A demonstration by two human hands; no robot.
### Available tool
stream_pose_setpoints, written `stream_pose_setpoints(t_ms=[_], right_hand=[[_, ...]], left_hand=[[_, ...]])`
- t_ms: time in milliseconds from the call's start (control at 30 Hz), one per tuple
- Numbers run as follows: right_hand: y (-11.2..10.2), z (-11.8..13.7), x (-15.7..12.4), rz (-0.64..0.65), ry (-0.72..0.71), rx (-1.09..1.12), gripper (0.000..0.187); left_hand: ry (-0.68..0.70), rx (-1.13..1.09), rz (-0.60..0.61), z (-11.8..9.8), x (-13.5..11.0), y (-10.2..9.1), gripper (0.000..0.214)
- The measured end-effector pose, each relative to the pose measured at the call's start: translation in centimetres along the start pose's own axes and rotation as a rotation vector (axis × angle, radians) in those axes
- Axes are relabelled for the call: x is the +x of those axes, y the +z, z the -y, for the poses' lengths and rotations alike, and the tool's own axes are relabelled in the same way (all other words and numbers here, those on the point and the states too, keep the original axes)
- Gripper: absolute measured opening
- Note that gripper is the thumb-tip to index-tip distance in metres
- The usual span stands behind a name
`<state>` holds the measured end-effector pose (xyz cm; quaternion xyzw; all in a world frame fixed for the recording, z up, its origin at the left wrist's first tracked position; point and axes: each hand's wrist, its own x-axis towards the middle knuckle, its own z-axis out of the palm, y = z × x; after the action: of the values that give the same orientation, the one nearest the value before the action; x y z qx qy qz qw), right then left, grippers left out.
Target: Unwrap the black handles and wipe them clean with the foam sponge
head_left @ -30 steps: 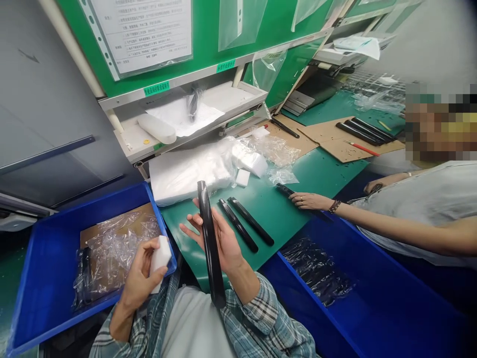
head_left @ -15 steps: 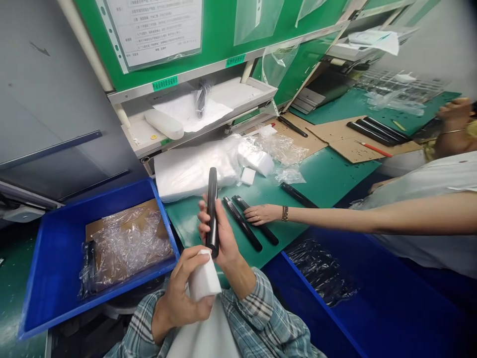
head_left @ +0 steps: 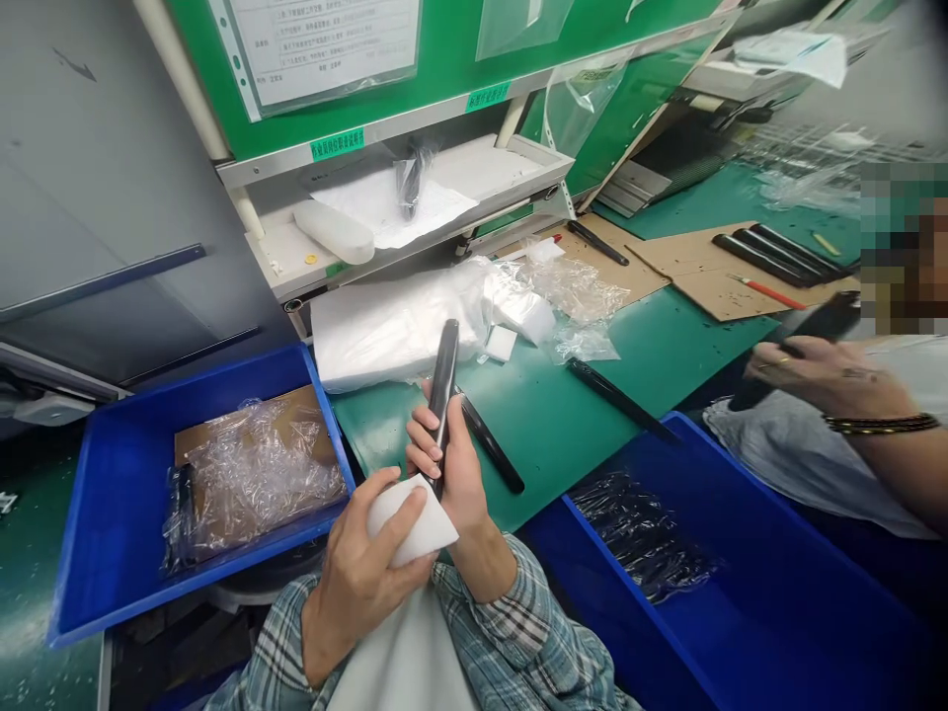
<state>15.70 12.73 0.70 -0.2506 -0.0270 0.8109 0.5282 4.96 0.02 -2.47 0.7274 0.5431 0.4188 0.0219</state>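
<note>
My right hand [head_left: 455, 469] grips a long glossy black bar [head_left: 442, 385] that stands almost upright in front of my chest. My left hand [head_left: 362, 573] pinches a white sponge block [head_left: 415, 523] and presses it against the bar's lower end. Both hands sit just above the near edge of the green mat [head_left: 548, 415]. One more black bar [head_left: 493, 456] lies on the mat right behind my right hand, and another [head_left: 614, 397] lies further right.
Blue bins stand left [head_left: 118, 553] and right [head_left: 777, 612], both holding plastic wrap. A co-worker's hand [head_left: 815, 370] at the right holds a black bar. White foam sheets [head_left: 392, 331] and spare sponges [head_left: 518, 316] lie at the mat's back, below a shelf [head_left: 415, 212].
My left hand brought the sponge from beside the left bin up to the bar. The bar swung upright. The co-worker's arm reached across the mat, took a bar and drew back right.
</note>
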Motion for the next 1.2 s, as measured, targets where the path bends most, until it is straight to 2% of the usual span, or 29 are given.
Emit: stream_pose_setpoints(t_ms=[67, 167, 367, 600, 1000, 1200], right_hand=[[0.0, -0.1, -0.3, -0.016, -0.071, -0.039, 0.048], [0.1, -0.2, -0.7, -0.054, -0.117, -0.086, 0.053], [0.8, -0.1, -1.3, -0.028, -0.086, -0.109, 0.059], [1.9, 0.1, -1.7, -0.016, -0.132, -0.126, 0.055], [2.4, 0.0, -2.0, -0.001, -0.209, -0.131, 0.041], [2.6, 0.0, -2.3, 0.004, -0.212, -0.168, 0.045]], left_hand=[[-0.018, 0.057, 0.003, -0.3, 0.1, 0.3, 0.036], [-0.023, 0.079, -0.024, -0.7, -0.1, 0.5, 0.033], [-0.001, 0.037, -0.068, -1.5, 0.6, 0.2, 0.03], [-0.005, -0.006, -0.096, -2.0, 1.0, -0.1, 0.03], [-0.012, -0.032, -0.123, -2.1, 1.1, -0.1, 0.029], [-0.018, -0.038, -0.135, -2.3, 1.0, -0.2, 0.03]])
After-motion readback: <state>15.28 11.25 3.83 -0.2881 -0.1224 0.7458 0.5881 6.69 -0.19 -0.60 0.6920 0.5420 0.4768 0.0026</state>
